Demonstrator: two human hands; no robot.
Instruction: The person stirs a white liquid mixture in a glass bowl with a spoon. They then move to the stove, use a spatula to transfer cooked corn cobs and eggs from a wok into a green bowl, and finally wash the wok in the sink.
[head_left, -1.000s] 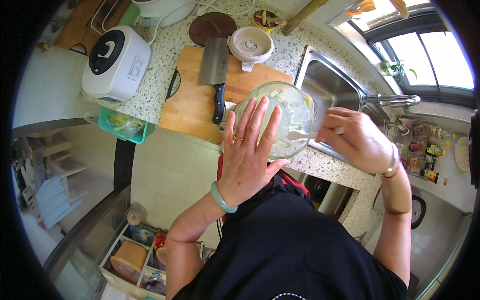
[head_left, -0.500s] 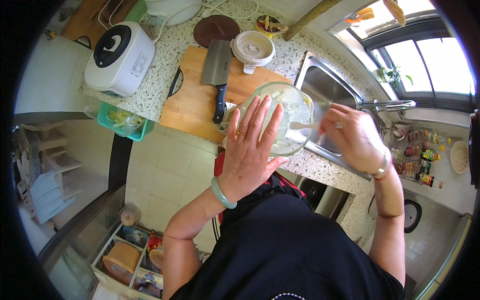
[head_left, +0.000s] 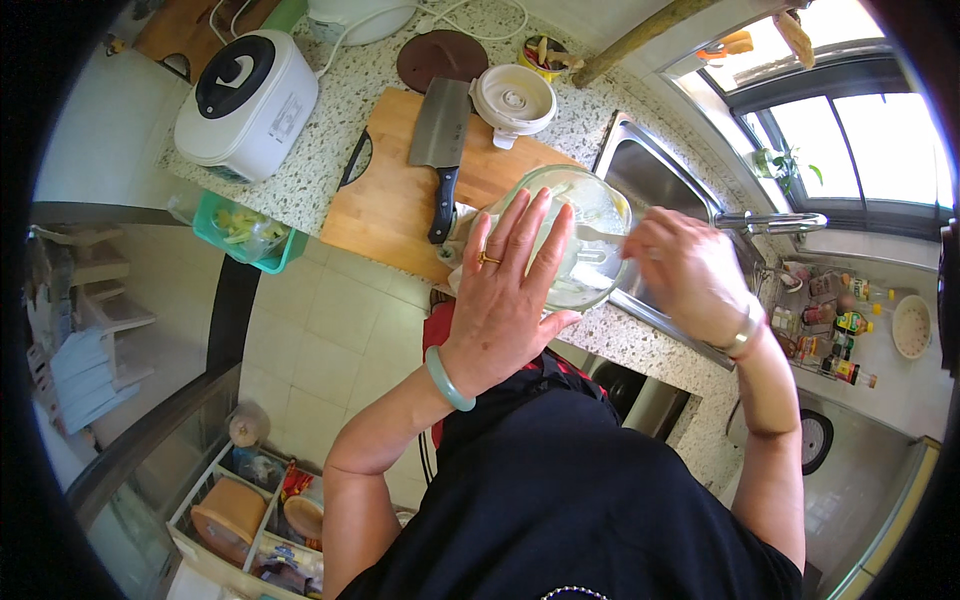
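Glass bowl of whitish contents; left grip apart, right grip around white utensil

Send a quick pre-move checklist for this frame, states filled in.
1. White utensil held by right hand: ok, though the hand is blurred.
2. Utensil's head within the glass bowl's outline: ok; depth cannot tell.
3. Left hand steadying the bowl: cannot tell; fingers spread across its left side, grip or pressure unclear.
4. Bowl fully supported underneath: cannot tell; its base is hidden.
5. Cleaver apart from both hands: ok; it lies on the cutting board, left of the left hand.
6. Cleaver handle pointing away from the person: not ok; it points toward them.
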